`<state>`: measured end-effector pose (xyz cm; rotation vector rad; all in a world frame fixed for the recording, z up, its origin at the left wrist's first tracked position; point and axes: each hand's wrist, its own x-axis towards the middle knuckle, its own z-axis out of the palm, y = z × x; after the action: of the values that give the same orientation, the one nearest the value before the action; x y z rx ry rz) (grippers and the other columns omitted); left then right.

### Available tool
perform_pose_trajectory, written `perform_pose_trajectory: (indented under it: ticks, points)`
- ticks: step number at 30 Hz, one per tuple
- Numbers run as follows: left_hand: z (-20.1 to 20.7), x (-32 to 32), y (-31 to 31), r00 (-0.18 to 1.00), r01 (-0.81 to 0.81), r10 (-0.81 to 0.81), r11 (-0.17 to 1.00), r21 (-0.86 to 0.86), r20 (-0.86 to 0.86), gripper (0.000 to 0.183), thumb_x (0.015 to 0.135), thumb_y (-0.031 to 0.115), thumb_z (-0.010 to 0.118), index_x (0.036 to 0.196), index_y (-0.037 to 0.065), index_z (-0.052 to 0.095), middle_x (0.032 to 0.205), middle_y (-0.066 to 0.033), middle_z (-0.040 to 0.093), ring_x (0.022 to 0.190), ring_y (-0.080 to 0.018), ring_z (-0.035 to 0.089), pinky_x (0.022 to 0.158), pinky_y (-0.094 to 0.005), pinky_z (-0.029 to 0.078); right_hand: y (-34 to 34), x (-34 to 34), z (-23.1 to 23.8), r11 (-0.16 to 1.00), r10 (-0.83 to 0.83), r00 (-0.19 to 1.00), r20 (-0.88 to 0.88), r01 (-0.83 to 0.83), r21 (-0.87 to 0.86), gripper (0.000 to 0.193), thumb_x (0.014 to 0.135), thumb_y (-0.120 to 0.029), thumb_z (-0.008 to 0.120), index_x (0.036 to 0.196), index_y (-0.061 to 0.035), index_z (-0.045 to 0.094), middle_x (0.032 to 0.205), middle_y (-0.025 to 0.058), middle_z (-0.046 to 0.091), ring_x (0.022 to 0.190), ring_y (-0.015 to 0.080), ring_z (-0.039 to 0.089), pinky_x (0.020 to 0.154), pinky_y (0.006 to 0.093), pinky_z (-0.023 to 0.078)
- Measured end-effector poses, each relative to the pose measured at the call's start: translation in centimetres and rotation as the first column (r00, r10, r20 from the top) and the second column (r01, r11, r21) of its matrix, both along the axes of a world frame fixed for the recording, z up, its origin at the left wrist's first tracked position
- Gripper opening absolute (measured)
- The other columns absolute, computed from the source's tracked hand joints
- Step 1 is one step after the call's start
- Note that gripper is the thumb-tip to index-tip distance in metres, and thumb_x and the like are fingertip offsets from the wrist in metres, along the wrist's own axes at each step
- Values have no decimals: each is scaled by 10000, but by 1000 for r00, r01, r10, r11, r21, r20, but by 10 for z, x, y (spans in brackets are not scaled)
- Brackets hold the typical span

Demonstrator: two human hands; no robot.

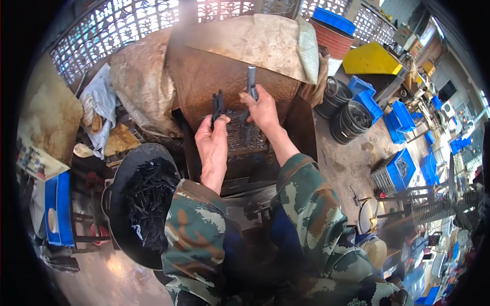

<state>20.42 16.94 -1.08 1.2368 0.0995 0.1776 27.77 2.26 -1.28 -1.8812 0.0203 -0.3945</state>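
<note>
Camouflage sleeves (pixel 198 232), left hand (pixel 212 148) snug round dark pieces (pixel 218 106), right hand (pixel 264 111) round grey rod (pixel 251 76), black pan (pixel 119 224) alongside

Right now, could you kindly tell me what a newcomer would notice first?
The left hand, near the centre, holds dark narrow pieces; the right hand grips a grey cylinder. A black pan of dark strips sits lower left, and a yellow panel stands out upper right.

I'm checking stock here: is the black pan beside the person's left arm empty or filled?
Filled, at least partly: dark thin pieces lie heaped inside the black pan; how deep they go, I cannot tell.
</note>
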Motion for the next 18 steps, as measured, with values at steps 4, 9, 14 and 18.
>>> perform_pose_trajectory:
  ticks: [4,9,14,18]
  points:
    - [3,-3,7,999,-34,34,996,82,5,141,944,176,645,913,55,711,650,95,461,587,-15,356,511,-245,273,1,0,0,1000,14,1000,4,-14,1,239,950,-222,682,1066,-25,619,874,74,706,537,127,613,431,282,497]
    - [9,-6,7,996,-49,34,983,176,86,186,932,190,673,988,17,708,685,78,507,628,-35,406,546,-252,343,0,1,2,1000,25,999,-20,-26,-15,276,943,-231,686,1117,-29,614,862,82,706,560,149,637,446,302,518]
    - [15,-13,11,997,-11,-9,966,257,78,231,927,216,682,998,-1,718,665,49,529,604,-48,420,537,-260,359,0,0,2,999,32,999,-33,-33,-23,281,941,-232,683,1122,-32,606,878,89,709,574,173,658,465,322,536]
    - [19,-17,14,997,-19,-2,961,275,75,249,901,262,692,916,17,732,657,25,568,592,-60,451,532,-273,368,3,-4,6,999,24,998,-54,-25,-22,267,943,-227,679,1111,-32,606,881,83,703,573,174,656,470,322,536]
